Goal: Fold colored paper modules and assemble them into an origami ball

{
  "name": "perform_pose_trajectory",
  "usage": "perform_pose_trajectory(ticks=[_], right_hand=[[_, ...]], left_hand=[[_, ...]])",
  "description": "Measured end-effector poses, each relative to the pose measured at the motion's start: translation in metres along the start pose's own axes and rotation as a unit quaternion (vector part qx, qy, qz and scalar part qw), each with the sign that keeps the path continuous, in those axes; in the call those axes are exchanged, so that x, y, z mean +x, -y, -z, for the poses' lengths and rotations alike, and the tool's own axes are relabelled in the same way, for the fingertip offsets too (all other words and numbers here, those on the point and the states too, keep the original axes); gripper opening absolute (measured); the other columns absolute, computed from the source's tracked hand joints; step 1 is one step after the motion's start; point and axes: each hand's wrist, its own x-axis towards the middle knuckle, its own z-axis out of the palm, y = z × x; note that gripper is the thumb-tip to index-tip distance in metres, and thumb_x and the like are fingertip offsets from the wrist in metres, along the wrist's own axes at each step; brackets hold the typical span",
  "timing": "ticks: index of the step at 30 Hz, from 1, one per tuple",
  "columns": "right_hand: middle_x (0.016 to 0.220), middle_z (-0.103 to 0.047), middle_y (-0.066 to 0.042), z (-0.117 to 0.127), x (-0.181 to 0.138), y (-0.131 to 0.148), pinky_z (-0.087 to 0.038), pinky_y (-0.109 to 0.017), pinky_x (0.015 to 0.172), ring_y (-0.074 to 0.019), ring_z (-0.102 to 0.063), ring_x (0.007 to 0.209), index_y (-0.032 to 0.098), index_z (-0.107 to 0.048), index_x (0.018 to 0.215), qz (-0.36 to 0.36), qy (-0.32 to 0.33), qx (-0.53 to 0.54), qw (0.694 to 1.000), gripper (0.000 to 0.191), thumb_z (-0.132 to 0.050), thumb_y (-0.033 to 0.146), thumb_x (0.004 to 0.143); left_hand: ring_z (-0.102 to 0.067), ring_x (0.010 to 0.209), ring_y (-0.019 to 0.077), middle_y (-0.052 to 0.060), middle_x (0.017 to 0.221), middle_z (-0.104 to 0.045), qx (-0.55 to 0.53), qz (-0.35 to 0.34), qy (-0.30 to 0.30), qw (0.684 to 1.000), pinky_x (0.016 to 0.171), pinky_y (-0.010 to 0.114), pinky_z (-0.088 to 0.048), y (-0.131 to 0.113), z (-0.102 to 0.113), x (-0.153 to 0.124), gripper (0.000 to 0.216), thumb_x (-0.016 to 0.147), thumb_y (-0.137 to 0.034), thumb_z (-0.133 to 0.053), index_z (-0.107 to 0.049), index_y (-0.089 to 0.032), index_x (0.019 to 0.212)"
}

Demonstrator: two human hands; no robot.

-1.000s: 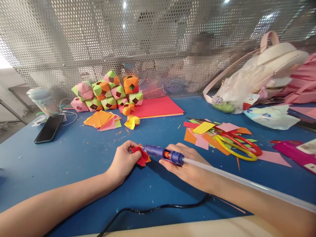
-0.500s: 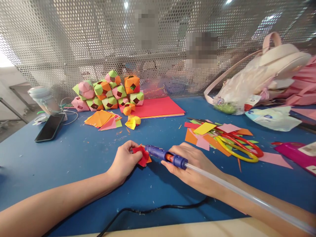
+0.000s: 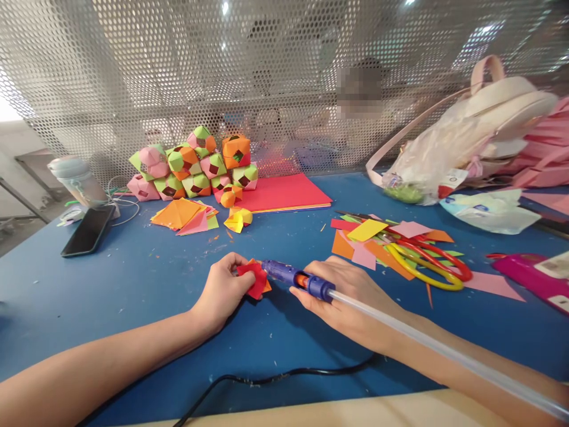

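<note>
Near the middle of the blue table, my left hand (image 3: 226, 287) pinches a small red and orange folded paper piece (image 3: 254, 281) between thumb and fingers. My right hand (image 3: 340, 293) is wrapped around a blue hot glue gun (image 3: 282, 273), seen from above. Its nozzle points left and meets the upper right edge of the paper; whether it touches or sits just behind is hard to tell. A long clear glue stick (image 3: 400, 330) sticks out of the gun's back end, over my right forearm. The gun's handle and trigger are hidden under my hand.
Stacked folded paper balls (image 3: 195, 166) stand at the back left, by a red paper stack (image 3: 288, 193). Orange paper squares (image 3: 178, 213) and a phone (image 3: 88, 231) lie left. Scissors (image 3: 422, 264) rest among scraps at right. A black cord (image 3: 284, 375) crosses the front. A bag (image 3: 493, 112) sits back right.
Both hands stay almost in place, with the glue gun still at the paper's edge. The whole view shifts very slightly.
</note>
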Motion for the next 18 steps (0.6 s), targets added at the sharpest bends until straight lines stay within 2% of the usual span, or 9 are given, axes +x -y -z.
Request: perform_pose_trajectory(ticks=[4, 7, 9, 13, 18], right_hand=[[0.065, -0.06, -0.001, 0.006, 0.0, -0.001, -0.043, -0.028, 0.058, -0.0177, -0.057, 0.063, 0.021, -0.053, 0.073, -0.112, 0.035, 0.073, 0.99, 0.025, -0.047, 0.04, 0.087], [0.076, -0.066, -0.001, 0.011, 0.003, -0.004, -0.047, -0.028, 0.061, -0.0178, -0.061, 0.069, 0.021, -0.061, 0.082, -0.179, 0.067, 0.179, 0.965, 0.028, -0.044, 0.043, 0.088], [0.073, -0.066, -0.001, 0.01, 0.006, -0.01, -0.047, -0.027, 0.058, -0.017, -0.061, 0.065, 0.021, -0.063, 0.081, -0.208, 0.067, 0.211, 0.953, 0.034, -0.042, 0.046, 0.088], [0.066, -0.063, -0.001, -0.005, 0.013, -0.028, -0.046, -0.028, 0.056, -0.018, -0.059, 0.061, 0.019, -0.063, 0.079, -0.24, 0.038, 0.163, 0.956, 0.04, -0.039, 0.049, 0.088], [0.074, -0.066, -0.007, -0.015, 0.018, -0.041, -0.043, -0.03, 0.059, -0.023, -0.062, 0.07, 0.018, -0.062, 0.084, -0.207, 0.075, 0.028, 0.975, 0.037, -0.038, 0.046, 0.089]], left_hand=[[-0.063, 0.052, 0.0159, -0.001, 0.059, -0.064, -0.052, 0.014, 0.01, 0.998, 0.052, 0.026, -0.048, -0.003, -0.001, 0.0, 0.011, 0.07, -0.019, -0.06, -0.05, -0.019, 0.074], [-0.063, 0.051, 0.0158, -0.002, 0.057, -0.065, -0.099, 0.02, 0.014, 0.995, 0.053, 0.026, -0.048, -0.004, -0.001, 0.0, 0.013, 0.069, -0.019, -0.061, -0.049, -0.019, 0.074], [-0.064, 0.052, 0.0162, -0.002, 0.057, -0.065, -0.12, 0.024, 0.013, 0.992, 0.053, 0.026, -0.048, -0.004, -0.002, 0.0, 0.015, 0.068, -0.02, -0.062, -0.048, -0.019, 0.074], [-0.064, 0.054, 0.0165, -0.001, 0.059, -0.066, -0.135, 0.033, 0.018, 0.99, 0.054, 0.025, -0.048, -0.004, -0.001, -0.001, 0.016, 0.069, -0.021, -0.063, -0.048, -0.018, 0.075], [-0.064, 0.057, 0.0156, 0.0, 0.063, -0.066, -0.113, 0.029, 0.022, 0.993, 0.055, 0.025, -0.047, -0.005, 0.001, -0.004, 0.016, 0.07, -0.023, -0.063, -0.049, -0.018, 0.077]])
